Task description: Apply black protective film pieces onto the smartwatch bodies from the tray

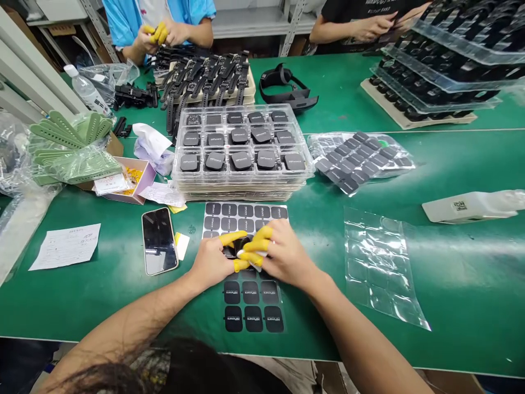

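While your left hand point(209, 260) and right hand point(285, 254) mostly hide it, your yellow-cotted fingers point(251, 244) clamp a small black piece point(240, 245) over black label sheets point(245, 216) on the green workbench point(471, 273).

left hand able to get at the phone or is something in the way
Probably yes: the phone lies flat just beside the left hand, with only a small flat paper slip between them. It is holding a small black item, though.

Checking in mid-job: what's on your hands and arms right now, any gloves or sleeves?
Your left hand and right hand wear yellow finger cots on some fingers, not full gloves. Your forearms are bare, with no sleeves, cables or wristbands in view.
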The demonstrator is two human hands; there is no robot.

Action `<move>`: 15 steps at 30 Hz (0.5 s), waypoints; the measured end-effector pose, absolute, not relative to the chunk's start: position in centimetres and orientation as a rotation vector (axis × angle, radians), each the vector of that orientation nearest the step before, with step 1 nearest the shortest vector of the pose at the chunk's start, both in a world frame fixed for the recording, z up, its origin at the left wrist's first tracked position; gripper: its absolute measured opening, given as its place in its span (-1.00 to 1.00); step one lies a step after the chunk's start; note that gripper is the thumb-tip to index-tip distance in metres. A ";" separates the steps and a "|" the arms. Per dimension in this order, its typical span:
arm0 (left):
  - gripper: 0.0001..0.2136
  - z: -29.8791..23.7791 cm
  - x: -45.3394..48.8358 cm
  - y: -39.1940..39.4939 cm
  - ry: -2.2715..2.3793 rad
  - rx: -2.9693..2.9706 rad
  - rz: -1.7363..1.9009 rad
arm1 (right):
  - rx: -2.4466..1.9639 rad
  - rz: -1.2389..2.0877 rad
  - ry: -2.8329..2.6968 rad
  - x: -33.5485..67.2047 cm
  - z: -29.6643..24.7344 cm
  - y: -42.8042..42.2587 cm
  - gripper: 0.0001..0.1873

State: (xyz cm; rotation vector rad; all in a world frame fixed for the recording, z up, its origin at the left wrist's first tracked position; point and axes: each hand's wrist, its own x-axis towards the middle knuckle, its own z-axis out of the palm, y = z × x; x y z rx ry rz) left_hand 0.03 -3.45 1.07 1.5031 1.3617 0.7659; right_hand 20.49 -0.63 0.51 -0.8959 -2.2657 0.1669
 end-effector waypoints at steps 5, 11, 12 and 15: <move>-0.52 0.5 0.0 -3.3 1.366 1.409 0.826 | -1.051 -0.112 -2.157 22.7 0.0 0.3 -0.79; -0.51 -0.9 -0.3 -3.3 1.299 1.480 1.022 | -1.308 0.031 -2.020 27.0 1.2 0.2 -0.84; -0.52 -1.0 -0.4 -3.4 1.283 1.530 1.072 | -1.260 0.122 -2.014 26.6 1.4 -0.2 -0.83; -0.57 -1.0 -0.7 -3.5 1.216 1.710 1.216 | -1.126 0.489 -1.958 24.3 1.6 -1.3 -0.77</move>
